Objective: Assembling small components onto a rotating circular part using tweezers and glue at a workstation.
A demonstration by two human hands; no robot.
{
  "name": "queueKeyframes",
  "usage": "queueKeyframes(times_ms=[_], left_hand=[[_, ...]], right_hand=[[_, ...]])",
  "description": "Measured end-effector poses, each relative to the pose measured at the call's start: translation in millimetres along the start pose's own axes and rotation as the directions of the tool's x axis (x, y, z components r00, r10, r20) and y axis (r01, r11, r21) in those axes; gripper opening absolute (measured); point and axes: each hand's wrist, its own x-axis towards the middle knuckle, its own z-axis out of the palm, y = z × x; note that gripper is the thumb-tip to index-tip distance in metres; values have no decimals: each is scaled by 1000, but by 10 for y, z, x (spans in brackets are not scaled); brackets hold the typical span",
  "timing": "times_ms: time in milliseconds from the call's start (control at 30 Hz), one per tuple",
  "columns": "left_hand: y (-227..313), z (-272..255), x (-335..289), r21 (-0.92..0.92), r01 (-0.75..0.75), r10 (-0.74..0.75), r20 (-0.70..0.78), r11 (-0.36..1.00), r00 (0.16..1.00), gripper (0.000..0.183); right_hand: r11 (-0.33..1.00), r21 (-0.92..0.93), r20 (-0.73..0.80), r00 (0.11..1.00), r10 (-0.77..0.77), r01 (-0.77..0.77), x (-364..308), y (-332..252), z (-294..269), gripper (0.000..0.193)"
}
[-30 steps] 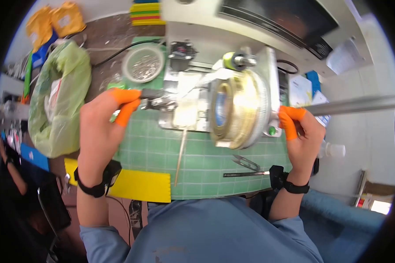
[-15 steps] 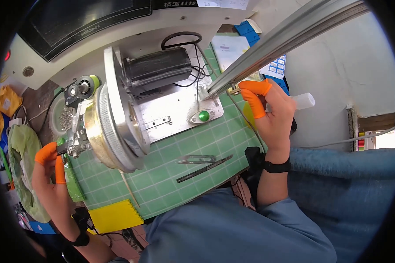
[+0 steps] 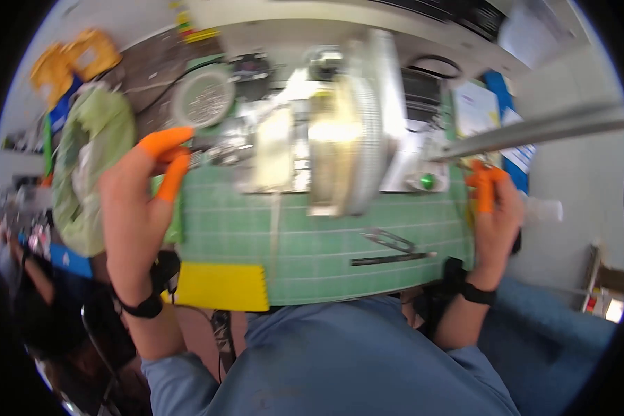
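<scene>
The picture is blurred by motion. My left hand [image 3: 133, 211], with orange finger cots on thumb and forefinger, is closed on the left end of a small metal clamp [image 3: 222, 151] fixed to the machine. To the right of the clamp is a round metal drum [image 3: 333, 149] with a ridged rim. On the far right, my right hand [image 3: 498, 211], also in orange finger cots, pinches a small brass knob [image 3: 487, 165] just under the slanting metal rail [image 3: 534, 133]. A green button [image 3: 427, 182] sits on the base plate near it.
Thread snips [image 3: 390, 240] and a dark thin stick [image 3: 392, 260] lie on the green mat [image 3: 312, 277]. A yellow piece [image 3: 222, 286] lies at the front left edge. Behind my left hand stands a bowl of small metal parts [image 3: 204, 97]. Another person's arm [image 3: 38, 274] shows far left.
My view has swung left and levelled, so the machine and both hands appear further right. Both hands stay at the clamp and the brass knob. Another person has come into view at left.
</scene>
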Motion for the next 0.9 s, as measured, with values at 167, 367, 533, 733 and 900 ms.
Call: queueKeyframes(times_ms=[167, 367, 533, 733, 900], left_hand=[[-253, -408, -232, 72, 58, -61, 32, 996, 998, 37], [184, -524, -47, 62, -99, 93, 80, 993, 992, 31], [66, -316, 236, -144, -302, 330, 255, 942, 909, 28], [-7, -164, 448, -486, -152, 368, 388, 861, 845, 36], [49, -186, 476, -280, -273, 357, 316, 920, 879, 39]], right_hand=[[963, 261, -339, 941, 21, 73, -89, -206, -329, 21], [731, 519, 17, 851, -526, 442, -484, -1284, 76, 42], [477, 836, 193, 667, -719, 272, -520, -2077, 847, 24], [258, 905, 407, 867, -287, -339, -582, -2103, 1293, 36], [122, 920, 387, 911, -140, -372, -511, -2175, 1520, 43]])
